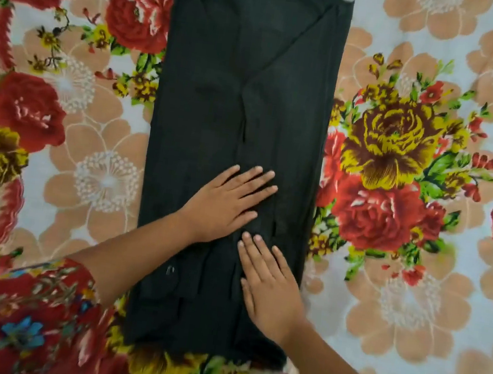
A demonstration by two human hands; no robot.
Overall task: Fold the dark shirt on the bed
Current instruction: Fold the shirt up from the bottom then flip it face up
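Both hands lay flat, fingers straight, gripping nothing: left hand at frame centre, right hand just below, pressing dark shirt. Shirt formed long strip mid-frame on floral bedsheet, sides folded inward; pressing likely flattened creases before crosswise fold.

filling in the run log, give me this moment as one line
dark shirt: long strip, sides folded in, on bed | left hand: flat on shirt | right hand: flat on shirt
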